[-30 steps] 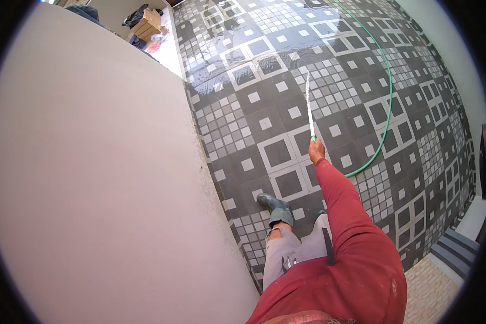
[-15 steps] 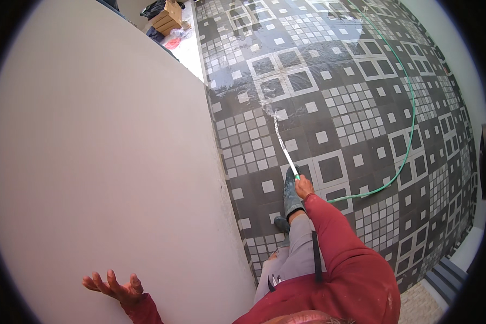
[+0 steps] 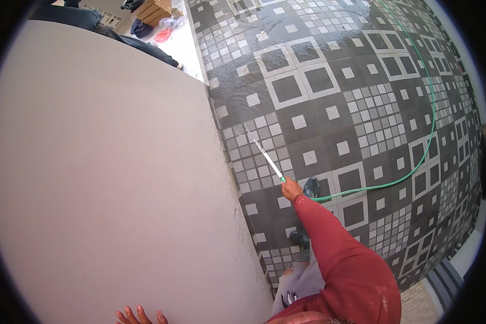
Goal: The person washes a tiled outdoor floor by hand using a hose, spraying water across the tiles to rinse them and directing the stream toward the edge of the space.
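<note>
My right hand [image 3: 291,189] is closed round the end of a green hose [image 3: 383,186], out in front of me over the patterned tile floor. A white jet of water [image 3: 268,160] leaves the hose end and slants down to the left, close to the foot of the wall. The hose trails off to the right and curves up to the far side. At the bottom left, against the pale wall, only the fingers of my left hand [image 3: 140,315] show. They are spread, with nothing in them.
The pale wall [image 3: 119,173] fills the left side. Wet grey and white tiles [image 3: 318,78] lie ahead. A person's jeans-clad leg [image 3: 70,19] shows beyond the wall, near a cardboard box [image 3: 153,11] and pink plastic [image 3: 162,35]. My dark boot [image 3: 311,187] stands beside the hose.
My right hand has swung slightly left with the hose, and the jet has moved left toward the wall. My left hand has dropped toward the lower edge. Another person's leg has come into view.
</note>
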Demonstrator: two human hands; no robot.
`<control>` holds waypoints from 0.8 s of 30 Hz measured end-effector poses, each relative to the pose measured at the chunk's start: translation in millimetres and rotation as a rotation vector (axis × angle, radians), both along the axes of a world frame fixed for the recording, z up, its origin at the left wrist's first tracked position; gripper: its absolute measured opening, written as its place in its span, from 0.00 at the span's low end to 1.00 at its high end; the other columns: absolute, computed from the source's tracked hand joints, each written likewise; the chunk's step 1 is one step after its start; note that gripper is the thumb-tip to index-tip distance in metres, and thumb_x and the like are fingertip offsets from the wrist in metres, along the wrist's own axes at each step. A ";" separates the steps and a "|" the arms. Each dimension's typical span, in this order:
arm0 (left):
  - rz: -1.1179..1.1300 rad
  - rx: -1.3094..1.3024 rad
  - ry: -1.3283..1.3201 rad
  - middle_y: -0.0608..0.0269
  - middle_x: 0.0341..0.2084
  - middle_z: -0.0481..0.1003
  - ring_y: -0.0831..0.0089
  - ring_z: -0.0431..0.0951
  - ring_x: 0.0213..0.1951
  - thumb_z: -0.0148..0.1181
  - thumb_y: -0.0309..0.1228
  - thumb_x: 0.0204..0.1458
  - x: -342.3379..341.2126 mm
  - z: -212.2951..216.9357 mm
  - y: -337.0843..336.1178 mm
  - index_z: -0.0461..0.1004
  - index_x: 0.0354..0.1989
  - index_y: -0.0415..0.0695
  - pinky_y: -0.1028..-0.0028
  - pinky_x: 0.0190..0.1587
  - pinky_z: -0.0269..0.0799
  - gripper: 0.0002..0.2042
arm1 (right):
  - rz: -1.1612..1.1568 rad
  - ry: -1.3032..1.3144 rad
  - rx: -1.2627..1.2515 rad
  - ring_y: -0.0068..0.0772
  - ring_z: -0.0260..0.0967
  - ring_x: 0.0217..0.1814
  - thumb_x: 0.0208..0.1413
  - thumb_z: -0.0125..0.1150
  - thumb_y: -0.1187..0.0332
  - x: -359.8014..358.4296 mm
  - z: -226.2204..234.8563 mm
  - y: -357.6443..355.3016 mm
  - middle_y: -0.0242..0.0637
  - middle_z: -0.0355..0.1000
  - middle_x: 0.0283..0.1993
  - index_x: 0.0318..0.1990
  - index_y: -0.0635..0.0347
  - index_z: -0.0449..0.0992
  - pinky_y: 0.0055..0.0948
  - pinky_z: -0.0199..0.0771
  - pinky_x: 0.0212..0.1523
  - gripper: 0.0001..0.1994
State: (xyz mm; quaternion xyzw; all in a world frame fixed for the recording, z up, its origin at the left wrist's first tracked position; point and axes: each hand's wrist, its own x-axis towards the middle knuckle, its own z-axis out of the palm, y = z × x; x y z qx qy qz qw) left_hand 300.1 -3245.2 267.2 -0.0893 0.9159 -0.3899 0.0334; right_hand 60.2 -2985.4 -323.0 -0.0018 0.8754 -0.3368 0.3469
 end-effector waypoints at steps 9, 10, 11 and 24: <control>0.201 0.042 -0.117 0.51 0.62 0.58 0.41 0.51 0.65 0.59 0.54 0.46 -2.5 4.7 2.7 0.66 0.59 0.53 0.33 0.59 0.43 0.32 | -0.110 0.096 0.009 0.65 0.68 0.41 0.60 0.45 0.58 -149.3 -39.0 -45.9 0.58 0.72 0.36 0.42 0.59 0.66 0.57 0.66 0.41 0.14; 0.246 0.047 -0.143 0.51 0.63 0.57 0.41 0.50 0.65 0.58 0.55 0.46 -2.8 6.0 3.9 0.65 0.59 0.53 0.33 0.59 0.42 0.32 | -0.139 0.124 0.012 0.65 0.68 0.41 0.60 0.45 0.58 -165.0 -42.7 -44.4 0.58 0.72 0.36 0.42 0.60 0.67 0.57 0.66 0.41 0.14; 0.291 0.052 -0.167 0.51 0.63 0.56 0.41 0.49 0.65 0.58 0.55 0.46 -3.7 7.4 5.2 0.64 0.60 0.53 0.33 0.59 0.41 0.33 | -0.168 0.155 0.014 0.65 0.68 0.41 0.60 0.45 0.58 -180.3 -45.3 -43.2 0.58 0.72 0.36 0.43 0.61 0.67 0.57 0.66 0.41 0.15; 0.431 0.162 -0.248 0.52 0.68 0.46 0.38 0.37 0.68 0.44 0.56 0.54 21.6 8.4 -0.6 0.52 0.67 0.60 0.30 0.59 0.38 0.32 | -0.366 0.232 0.047 0.65 0.68 0.42 0.59 0.45 0.57 -259.6 16.6 -3.5 0.59 0.71 0.36 0.39 0.62 0.67 0.55 0.65 0.41 0.15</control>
